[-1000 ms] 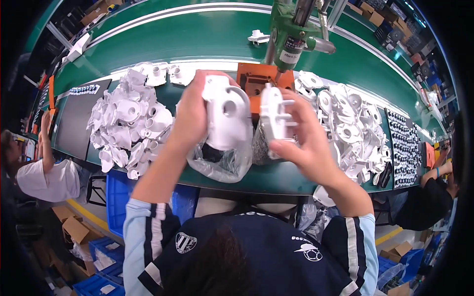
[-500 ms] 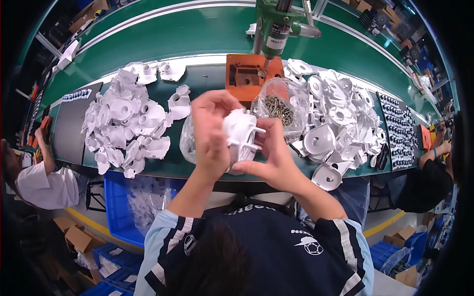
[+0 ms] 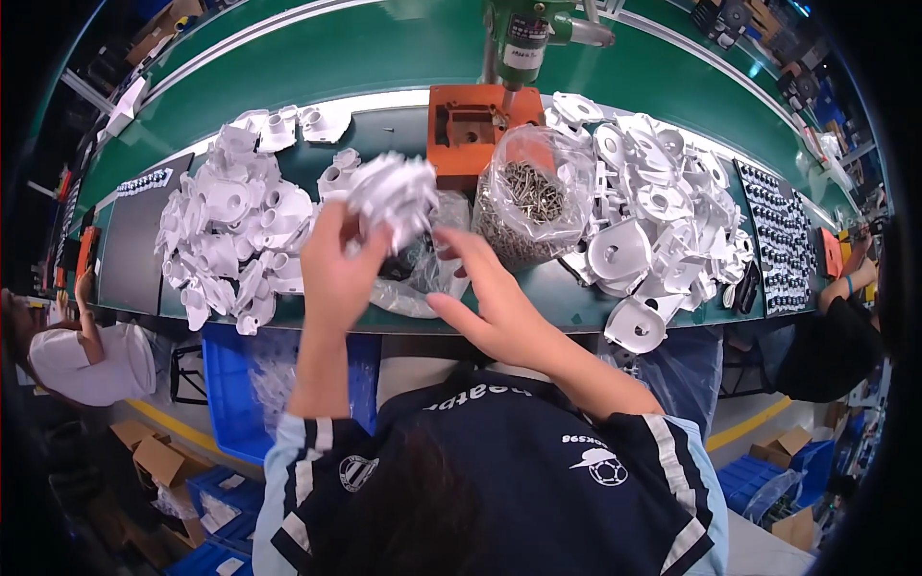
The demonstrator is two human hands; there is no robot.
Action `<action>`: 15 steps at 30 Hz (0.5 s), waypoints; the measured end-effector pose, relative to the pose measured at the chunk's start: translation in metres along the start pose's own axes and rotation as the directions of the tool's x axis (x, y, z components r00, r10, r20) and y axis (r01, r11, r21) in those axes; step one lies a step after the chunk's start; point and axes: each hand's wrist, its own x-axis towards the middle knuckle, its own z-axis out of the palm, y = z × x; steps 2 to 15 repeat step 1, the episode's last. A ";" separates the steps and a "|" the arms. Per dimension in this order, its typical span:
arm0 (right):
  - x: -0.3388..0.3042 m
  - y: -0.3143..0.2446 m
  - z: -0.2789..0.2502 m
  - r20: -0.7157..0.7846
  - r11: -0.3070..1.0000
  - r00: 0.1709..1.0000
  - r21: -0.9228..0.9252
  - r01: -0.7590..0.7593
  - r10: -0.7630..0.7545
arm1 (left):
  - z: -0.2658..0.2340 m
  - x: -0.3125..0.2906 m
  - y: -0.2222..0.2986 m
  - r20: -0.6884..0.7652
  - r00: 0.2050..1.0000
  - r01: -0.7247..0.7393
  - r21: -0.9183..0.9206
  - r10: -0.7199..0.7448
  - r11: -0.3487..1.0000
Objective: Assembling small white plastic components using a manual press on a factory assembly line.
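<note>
My left hand point(image 3: 338, 261) grips a white plastic part point(image 3: 396, 195), raised over the bench and smeared by motion. Just to its right is my right hand point(image 3: 488, 300), empty, with thumb and fingers apart. Behind my hands lies a crumpled clear plastic bag point(image 3: 408, 300); its contents are mostly hidden. A clear bag of small metal screws or pins point(image 3: 528, 197) stands open beyond my right fingers. Loose white plastic parts form one heap point(image 3: 235, 206) on the left and another heap point(image 3: 653, 206) on the right.
An orange fixture point(image 3: 451, 171) sits under a green bench press point(image 3: 523, 43) at the back. Black trays point(image 3: 783, 254) of small dark parts stand at the right. Blue bins point(image 3: 226, 394) are below the bench edge. One person point(image 3: 96, 350) works at the left, another point(image 3: 826, 331) at the right.
My left hand has carried the white part to the left, away from my right hand. The right hand has let go of it and opened. The bag of screws shows more fully.
</note>
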 end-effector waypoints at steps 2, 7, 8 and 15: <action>0.001 0.010 0.006 0.064 0.995 0.997 -0.091 -0.044 0.050 | -0.002 0.020 0.004 0.039 0.999 -0.015 0.235 0.006 0.972; 0.001 0.010 0.006 0.064 0.995 0.997 -0.091 -0.044 0.050 | -0.002 0.020 0.004 0.039 0.999 -0.015 0.235 0.006 0.972; 0.001 0.010 0.006 0.064 0.995 0.997 -0.091 -0.044 0.050 | -0.002 0.020 0.004 0.039 0.999 -0.015 0.235 0.006 0.972; 0.001 0.010 0.006 0.064 0.995 0.997 -0.091 -0.044 0.050 | -0.002 0.020 0.004 0.039 0.999 -0.015 0.235 0.006 0.972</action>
